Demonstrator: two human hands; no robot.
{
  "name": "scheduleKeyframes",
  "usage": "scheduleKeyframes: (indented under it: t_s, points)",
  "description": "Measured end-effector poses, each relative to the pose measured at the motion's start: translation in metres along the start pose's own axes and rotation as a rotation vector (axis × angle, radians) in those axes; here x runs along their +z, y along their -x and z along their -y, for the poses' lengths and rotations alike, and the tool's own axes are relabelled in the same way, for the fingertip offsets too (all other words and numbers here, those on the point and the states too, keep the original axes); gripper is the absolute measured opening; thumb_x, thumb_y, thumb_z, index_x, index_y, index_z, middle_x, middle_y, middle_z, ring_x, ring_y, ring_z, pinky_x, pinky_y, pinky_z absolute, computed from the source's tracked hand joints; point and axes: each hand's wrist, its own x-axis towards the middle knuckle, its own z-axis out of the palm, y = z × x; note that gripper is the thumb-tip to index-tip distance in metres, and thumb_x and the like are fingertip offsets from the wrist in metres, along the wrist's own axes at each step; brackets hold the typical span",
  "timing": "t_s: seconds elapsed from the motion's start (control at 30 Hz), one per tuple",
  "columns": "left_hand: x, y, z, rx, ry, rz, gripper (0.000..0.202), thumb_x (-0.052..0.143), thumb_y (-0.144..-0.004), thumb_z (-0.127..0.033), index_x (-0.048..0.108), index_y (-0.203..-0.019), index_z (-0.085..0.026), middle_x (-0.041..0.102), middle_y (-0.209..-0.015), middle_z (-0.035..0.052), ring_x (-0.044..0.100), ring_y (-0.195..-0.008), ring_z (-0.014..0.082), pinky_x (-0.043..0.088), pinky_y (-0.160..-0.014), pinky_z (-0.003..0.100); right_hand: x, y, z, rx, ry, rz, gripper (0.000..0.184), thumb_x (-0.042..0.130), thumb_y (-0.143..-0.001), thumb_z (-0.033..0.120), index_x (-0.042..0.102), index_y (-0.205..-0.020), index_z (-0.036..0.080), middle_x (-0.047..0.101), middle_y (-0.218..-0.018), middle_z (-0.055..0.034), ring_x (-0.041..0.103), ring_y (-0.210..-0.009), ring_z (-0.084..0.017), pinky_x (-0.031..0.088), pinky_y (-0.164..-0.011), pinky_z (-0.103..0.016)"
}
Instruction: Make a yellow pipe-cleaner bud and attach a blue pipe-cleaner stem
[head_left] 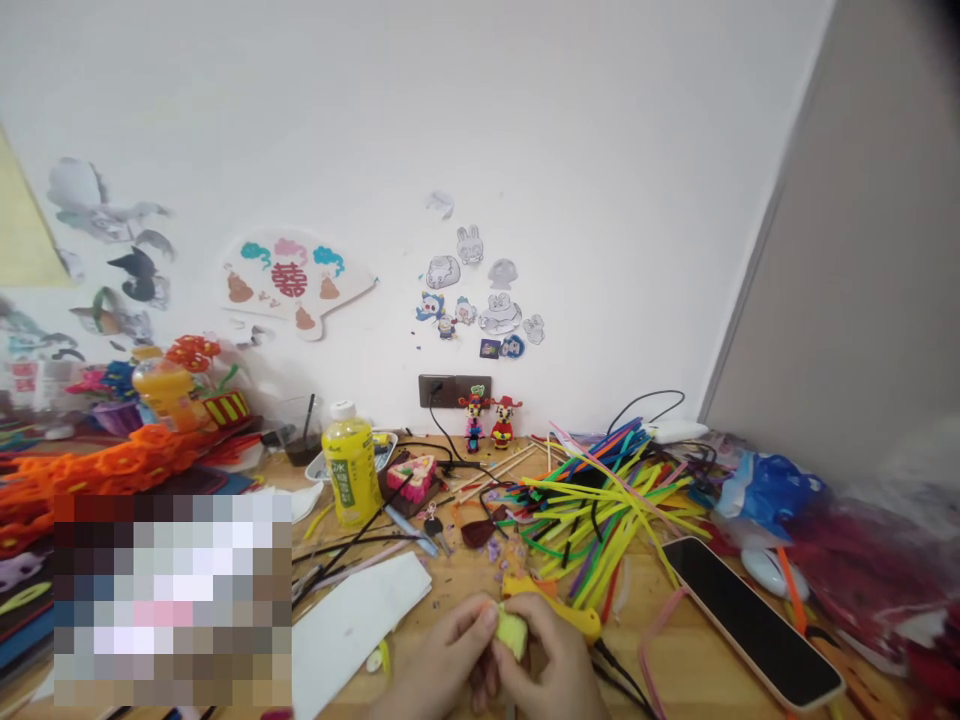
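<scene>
Low in the head view, my left hand (466, 640) and my right hand (553, 655) meet around a small yellow-green piece (512, 632). Fingers of both hands are closed on it, with thumbs pressed to its near side. The piece looks soft and blocky; its lower part is hidden by my fingers. Just behind my right hand lies a yellow tool (589, 622) with a black cord, perhaps a glue gun, partly covered by that hand. A white sheet (367, 625) lies left of my left hand.
Colourful pipe cleaners (600, 520) are heaped behind my right hand. A phone (754, 620) lies to the right, near plastic bags (862, 570). A yellow bottle (351, 470) and a pink triangular box (411, 478) stand further back. Two small figures (487, 425) stand by the wall.
</scene>
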Motion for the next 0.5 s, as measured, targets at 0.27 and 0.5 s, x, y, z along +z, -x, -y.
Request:
scheduleKeyframes:
  t_s: [0.27,0.5]
  points:
    - [-0.003,0.001,-0.016,0.153,-0.244,-0.218,0.039,0.037,-0.077,-0.056,0.049,-0.073,-0.019,0.045,-0.051,-0.006,0.042,-0.046,0.0116,0.035,-0.044,0.022,-0.003,0.0,0.001,0.068,-0.017,-0.025,0.013,0.05,-0.068,0.013,0.054,-0.081,0.016,0.059,-0.067,-0.0008,0.057,-0.058,-0.014,0.045,-0.055,-0.02]
    - [0.014,0.062,-0.087,0.632,-0.721,-0.24,0.018,0.047,-0.08,-0.034,0.062,-0.075,-0.027,0.061,-0.077,0.0012,0.055,-0.079,0.0193,0.044,-0.07,0.029,-0.008,-0.004,0.014,0.179,-0.077,0.012,0.011,0.052,-0.069,0.015,0.057,-0.078,0.017,0.057,-0.064,0.0008,0.053,-0.058,-0.015,0.042,-0.053,-0.021]
